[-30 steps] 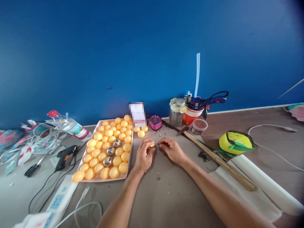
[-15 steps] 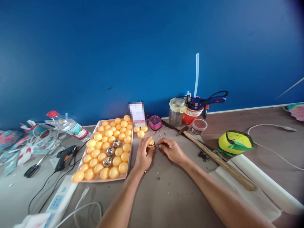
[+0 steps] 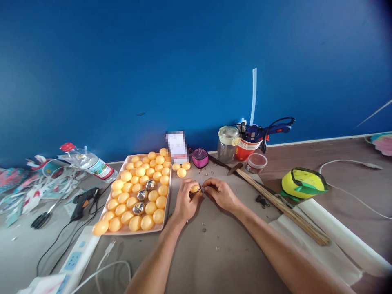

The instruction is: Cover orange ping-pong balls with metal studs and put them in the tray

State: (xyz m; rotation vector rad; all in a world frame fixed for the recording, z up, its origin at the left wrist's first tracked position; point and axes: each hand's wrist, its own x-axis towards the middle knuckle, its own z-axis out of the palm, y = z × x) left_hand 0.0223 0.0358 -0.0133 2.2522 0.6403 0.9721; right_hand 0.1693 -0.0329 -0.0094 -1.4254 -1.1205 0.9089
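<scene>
My left hand [image 3: 185,199] is curled round a small orange ball [image 3: 195,188] on the grey table, just right of the tray. My right hand [image 3: 221,192] rests close beside it, fingers bent into a pinch that touches the ball's right side; anything pinched there is too small to see. The pale tray [image 3: 168,212] to the left holds several orange balls [image 3: 134,191] and three shiny silver ones [image 3: 142,194]. Three loose orange balls [image 3: 181,172] lie behind my hands.
A black glue gun [image 3: 82,199], scissors [image 3: 43,217] and a power strip [image 3: 75,256] lie left. A lidded jar [image 3: 228,143], a red cup [image 3: 246,149] of tools, bamboo sticks [image 3: 281,207], a yellow paper piece [image 3: 303,183] and white paper rolls [image 3: 333,237] stand right. Small crumbs dot the table.
The orange ball was lifted slightly between my fingers half a second ago and has come back down; both hands stay close together in nearly the same spot.
</scene>
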